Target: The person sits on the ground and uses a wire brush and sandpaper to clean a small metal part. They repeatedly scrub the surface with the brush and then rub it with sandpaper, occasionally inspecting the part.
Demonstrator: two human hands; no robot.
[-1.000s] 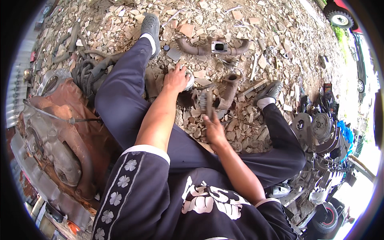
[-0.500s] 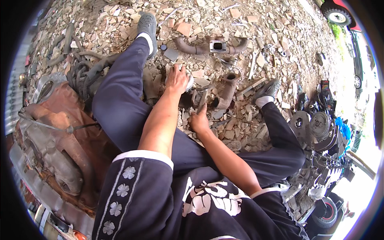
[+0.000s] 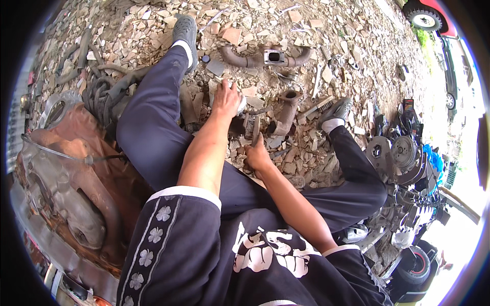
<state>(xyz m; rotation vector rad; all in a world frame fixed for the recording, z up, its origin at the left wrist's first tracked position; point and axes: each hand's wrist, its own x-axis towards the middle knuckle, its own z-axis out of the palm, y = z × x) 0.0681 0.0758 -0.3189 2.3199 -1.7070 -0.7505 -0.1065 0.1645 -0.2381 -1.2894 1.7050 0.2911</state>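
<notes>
My left hand is closed, fingers bent over a pale rounded object mostly hidden under the palm. Lower and to its right, my right hand grips a narrow, flat, grey-brown bar-like tool pointing away from me. The bar's far end lies among dark rusty metal pieces between my hands; whether it touches them I cannot tell. Just right of that stands a rusty flanged pipe elbow. Beyond lies a curved rusty exhaust manifold with a square flange opening.
A wire brush and a wrench lie near my right shoe. Dark hoses and a large rusty metal casting are at left. Machine parts pile up at right. Broken stone chips cover the ground.
The whole view has shifted slightly. My right hand and its bar have changed angle a little; my left hand stays on the pale object.
</notes>
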